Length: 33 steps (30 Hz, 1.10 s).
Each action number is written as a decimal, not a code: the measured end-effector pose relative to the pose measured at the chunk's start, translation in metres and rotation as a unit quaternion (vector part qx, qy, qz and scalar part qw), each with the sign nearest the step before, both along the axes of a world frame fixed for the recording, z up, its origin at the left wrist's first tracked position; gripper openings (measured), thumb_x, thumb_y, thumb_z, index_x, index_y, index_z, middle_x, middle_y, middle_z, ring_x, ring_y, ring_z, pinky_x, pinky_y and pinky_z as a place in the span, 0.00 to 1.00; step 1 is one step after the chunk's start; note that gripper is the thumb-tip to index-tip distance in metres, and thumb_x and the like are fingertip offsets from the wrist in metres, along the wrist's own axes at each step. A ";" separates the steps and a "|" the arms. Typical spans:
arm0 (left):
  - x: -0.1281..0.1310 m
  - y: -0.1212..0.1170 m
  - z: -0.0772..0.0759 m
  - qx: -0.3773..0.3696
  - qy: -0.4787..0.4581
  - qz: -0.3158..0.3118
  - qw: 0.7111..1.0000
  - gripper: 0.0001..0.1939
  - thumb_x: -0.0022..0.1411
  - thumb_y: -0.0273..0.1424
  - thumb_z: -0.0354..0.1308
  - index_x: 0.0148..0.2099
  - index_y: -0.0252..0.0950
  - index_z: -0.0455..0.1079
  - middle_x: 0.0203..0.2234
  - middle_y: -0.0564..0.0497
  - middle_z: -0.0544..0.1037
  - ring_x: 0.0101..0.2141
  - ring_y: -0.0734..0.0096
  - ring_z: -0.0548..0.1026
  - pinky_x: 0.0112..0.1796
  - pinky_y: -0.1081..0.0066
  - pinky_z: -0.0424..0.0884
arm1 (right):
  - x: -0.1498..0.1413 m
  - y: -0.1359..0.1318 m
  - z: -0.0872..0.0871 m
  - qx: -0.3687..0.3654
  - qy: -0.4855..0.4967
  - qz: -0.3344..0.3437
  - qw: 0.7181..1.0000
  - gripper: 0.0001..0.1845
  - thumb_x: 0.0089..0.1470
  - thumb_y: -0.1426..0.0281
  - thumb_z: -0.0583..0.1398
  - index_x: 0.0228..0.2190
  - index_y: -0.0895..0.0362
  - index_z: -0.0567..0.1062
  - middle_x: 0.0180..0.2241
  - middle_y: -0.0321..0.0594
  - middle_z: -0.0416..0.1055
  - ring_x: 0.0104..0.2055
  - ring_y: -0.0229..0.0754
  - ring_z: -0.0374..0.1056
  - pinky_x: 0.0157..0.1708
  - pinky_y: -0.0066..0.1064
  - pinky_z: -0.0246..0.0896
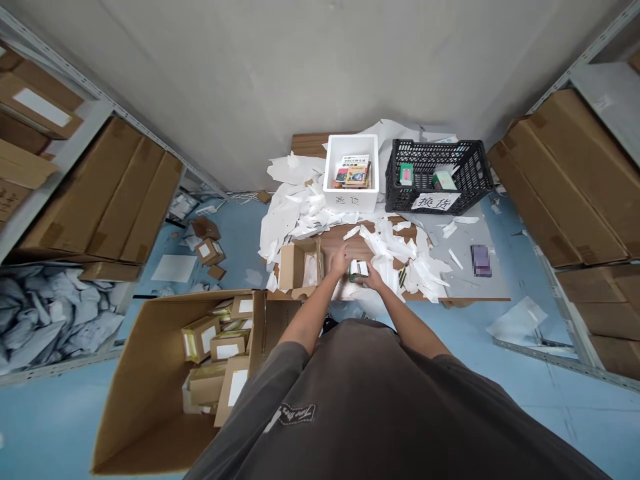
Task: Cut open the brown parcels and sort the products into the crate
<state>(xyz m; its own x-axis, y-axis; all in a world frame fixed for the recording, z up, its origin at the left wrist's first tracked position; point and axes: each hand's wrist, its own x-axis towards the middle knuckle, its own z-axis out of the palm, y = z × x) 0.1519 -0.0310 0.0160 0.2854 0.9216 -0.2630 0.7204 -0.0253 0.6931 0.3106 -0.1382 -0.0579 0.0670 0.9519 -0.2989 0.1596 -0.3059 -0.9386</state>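
Note:
My right hand (372, 277) is closed around the right side of a small dark green box (359, 270) with white showing on its top. Just left of that box is my left hand (341, 261), its fingers stretched out and apart, holding nothing I can see. An open cardboard box (293, 268) stands on the table beside my left forearm, with white material inside. Torn white paper (387, 245) lies behind and to the right of my hands on the brown table (333, 243).
At the back stand a white bin (351, 200) of books and a black crate (400, 197) with small green boxes. A large carton (150, 373) at lower left holds several parcels. Shelves with cartons (100, 193) flank both sides. A purple item (481, 261) lies at the table's right.

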 end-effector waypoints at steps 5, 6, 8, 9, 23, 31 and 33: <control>0.000 -0.010 0.007 0.009 0.068 -0.165 0.984 0.19 0.73 0.28 0.55 0.58 0.45 0.83 0.56 0.47 0.83 0.59 0.55 0.77 0.65 0.60 0.68 | -0.001 -0.007 0.001 0.015 -0.050 -0.040 0.998 0.51 0.40 0.63 0.77 0.65 0.53 0.70 0.59 0.49 0.75 0.58 0.57 0.73 0.56 0.47 0.73; -0.001 -0.013 0.007 0.001 0.072 -0.176 0.982 0.19 0.73 0.30 0.56 0.59 0.45 0.82 0.55 0.47 0.84 0.59 0.54 0.77 0.64 0.61 0.69 | -0.001 -0.010 0.000 0.013 -0.062 -0.056 0.996 0.53 0.40 0.61 0.77 0.66 0.53 0.69 0.61 0.51 0.73 0.59 0.57 0.73 0.56 0.47 0.73; -0.004 -0.019 0.005 -0.005 0.064 -0.178 0.982 0.20 0.70 0.34 0.60 0.61 0.44 0.81 0.56 0.46 0.83 0.59 0.54 0.78 0.63 0.62 0.70 | -0.003 -0.016 0.000 0.012 -0.079 -0.073 0.994 0.54 0.43 0.57 0.76 0.68 0.53 0.68 0.62 0.52 0.72 0.57 0.56 0.74 0.54 0.46 0.74; -0.006 -0.021 0.004 -0.005 0.050 -0.177 0.983 0.21 0.69 0.35 0.62 0.62 0.44 0.81 0.57 0.46 0.83 0.59 0.54 0.78 0.63 0.62 0.71 | -0.005 -0.017 0.001 0.015 -0.087 -0.073 0.993 0.52 0.44 0.57 0.76 0.68 0.52 0.68 0.61 0.51 0.72 0.56 0.55 0.74 0.54 0.46 0.75; -0.034 -0.014 -0.029 -0.106 -0.128 -0.104 0.980 0.28 0.57 0.24 0.63 0.60 0.40 0.81 0.60 0.45 0.82 0.62 0.58 0.77 0.66 0.56 0.70 | -0.007 -0.020 0.028 -0.006 -0.184 -0.061 0.981 0.37 0.55 0.62 0.66 0.65 0.50 0.68 0.52 0.44 0.78 0.40 0.49 0.80 0.48 0.44 0.76; -0.045 -0.040 -0.057 -0.039 -0.189 -0.172 0.966 0.50 0.47 0.21 0.70 0.73 0.36 0.66 0.69 0.37 0.70 0.67 0.46 0.71 0.69 0.49 0.66 | -0.009 -0.015 0.039 0.003 -0.232 -0.061 0.971 0.37 0.54 0.64 0.64 0.64 0.52 0.67 0.54 0.46 0.79 0.44 0.50 0.79 0.51 0.42 0.74; -0.045 -0.043 -0.059 -0.048 -0.191 -0.176 0.965 0.54 0.44 0.22 0.74 0.74 0.38 0.64 0.70 0.37 0.69 0.67 0.46 0.71 0.68 0.50 0.67 | -0.002 -0.016 0.040 -0.016 -0.211 -0.071 0.975 0.35 0.57 0.65 0.59 0.65 0.53 0.65 0.49 0.45 0.81 0.39 0.49 0.80 0.48 0.42 0.75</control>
<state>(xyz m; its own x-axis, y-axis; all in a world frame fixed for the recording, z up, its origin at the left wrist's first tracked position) 0.1069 -0.0744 -0.0431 0.6686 0.7269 -0.1566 0.3710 -0.1436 0.9175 0.3084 -0.1540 -0.0180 0.3219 0.9143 -0.2458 0.4837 -0.3820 -0.7875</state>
